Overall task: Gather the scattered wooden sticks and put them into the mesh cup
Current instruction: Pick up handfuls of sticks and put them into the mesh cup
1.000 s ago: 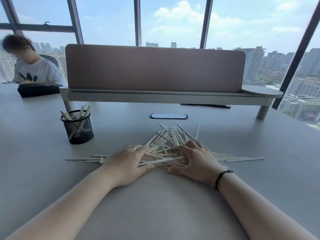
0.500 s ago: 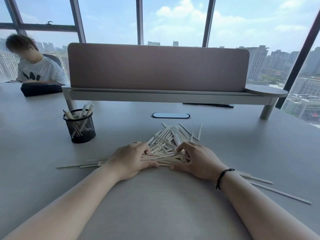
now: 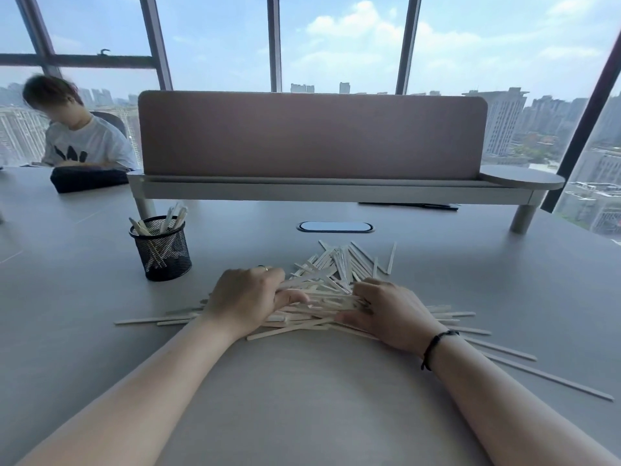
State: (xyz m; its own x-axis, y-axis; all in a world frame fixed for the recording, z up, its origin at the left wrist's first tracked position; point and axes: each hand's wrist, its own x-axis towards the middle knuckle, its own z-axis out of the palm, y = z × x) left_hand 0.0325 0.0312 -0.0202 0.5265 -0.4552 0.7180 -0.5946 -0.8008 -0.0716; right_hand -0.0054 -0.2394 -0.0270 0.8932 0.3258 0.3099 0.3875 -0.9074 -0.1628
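Note:
A pile of pale wooden sticks (image 3: 331,280) lies on the grey table (image 3: 302,398) in front of me. My left hand (image 3: 247,297) curls over the pile's left side, fingers closed around several sticks. My right hand (image 3: 386,312) presses on the pile's right side, fingers bent into the sticks. Loose sticks (image 3: 524,366) trail out to the right past my right wrist, and others (image 3: 154,319) stick out to the left. The black mesh cup (image 3: 161,247) stands upright to the left and beyond my left hand, with several sticks in it.
A raised shelf with a brown divider panel (image 3: 309,136) crosses the table behind the pile. An oval cable port (image 3: 335,227) sits between the shelf and the pile. A person in a white shirt (image 3: 80,142) sits at the far left behind a dark bag (image 3: 87,178).
Both hands have pulled closer together, bunching the sticks between them. Some sticks have slid out to the right beyond my right wrist.

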